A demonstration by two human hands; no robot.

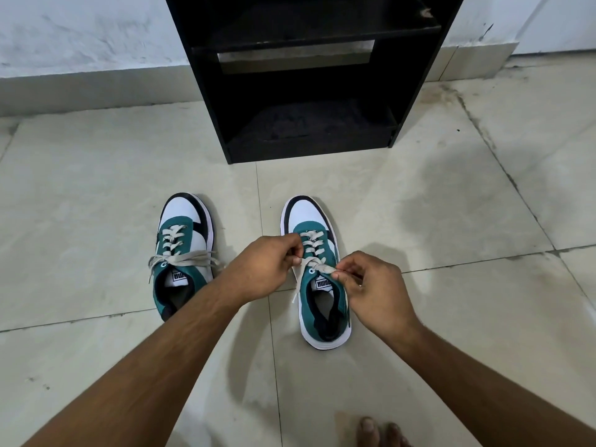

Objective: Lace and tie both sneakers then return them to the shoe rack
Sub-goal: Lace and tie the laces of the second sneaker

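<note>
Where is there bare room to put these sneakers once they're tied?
The shoe rack's lower shelf is bare. Bare floor lies between rack and sneaker toes. It is crowded around the right sneaker, where left hand and right hand pinch its lace.

My home entryway: glossy beige floor tiles [96,175], a scuffed white wall [80,30], and a black shoe rack [309,75].
</note>
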